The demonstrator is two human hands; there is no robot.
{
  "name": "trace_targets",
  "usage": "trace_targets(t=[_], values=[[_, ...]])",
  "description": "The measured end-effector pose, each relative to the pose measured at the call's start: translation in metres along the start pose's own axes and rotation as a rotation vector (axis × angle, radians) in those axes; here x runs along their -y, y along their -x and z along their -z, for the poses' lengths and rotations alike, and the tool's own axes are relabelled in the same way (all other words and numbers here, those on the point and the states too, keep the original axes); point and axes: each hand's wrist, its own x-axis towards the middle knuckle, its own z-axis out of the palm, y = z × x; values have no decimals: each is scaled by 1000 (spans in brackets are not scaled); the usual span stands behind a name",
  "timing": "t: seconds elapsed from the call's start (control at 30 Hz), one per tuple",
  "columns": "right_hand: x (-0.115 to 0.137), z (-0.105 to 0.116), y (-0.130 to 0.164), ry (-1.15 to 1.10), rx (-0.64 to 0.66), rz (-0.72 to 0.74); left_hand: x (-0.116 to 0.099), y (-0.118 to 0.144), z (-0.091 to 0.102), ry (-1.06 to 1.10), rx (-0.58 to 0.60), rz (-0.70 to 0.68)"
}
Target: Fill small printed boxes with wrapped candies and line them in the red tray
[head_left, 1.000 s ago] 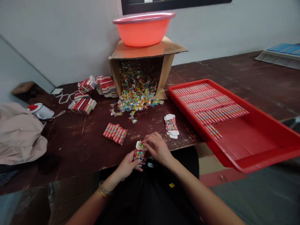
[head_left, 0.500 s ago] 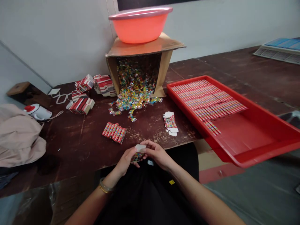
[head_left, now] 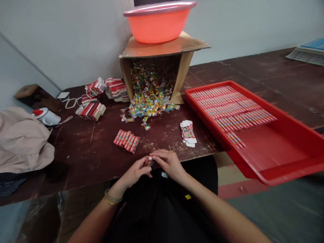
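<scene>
Between my two hands, at the table's near edge, is a small printed candy box [head_left: 150, 162], partly covered by my fingers. My left hand [head_left: 135, 172] grips it from the left. From the right, my right hand [head_left: 170, 165] has its fingers on the box's top end, where a bit of white shows. Just beyond lies a group of filled candy boxes [head_left: 126, 141], side by side. To the right sits a small stack of flat, unfolded box blanks [head_left: 188, 132] with white flaps.
A cardboard carton [head_left: 187, 72] on its side spills wrapped candies [head_left: 149, 104]; a pink basin [head_left: 159, 25] stands on it. The red tray [head_left: 268, 152] at right holds rows of boxes. Bundled blanks [head_left: 91, 109], a white mug [head_left: 48, 116] and beige cloth [head_left: 24, 141] are left.
The box's white flap, raised before, is now folded down, and the printed face shows. My right fingers have moved over its top. The view has shifted slightly.
</scene>
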Motion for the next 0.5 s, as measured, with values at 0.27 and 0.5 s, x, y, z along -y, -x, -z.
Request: trace_targets(t=[0.27, 0.5], values=[[-25, -20, 14, -8, -134, -16, 11, 9, 0, -28, -5, 140], [-20, -3, 25, 3, 54, -31, 13, 15, 2, 37, 143, 203]])
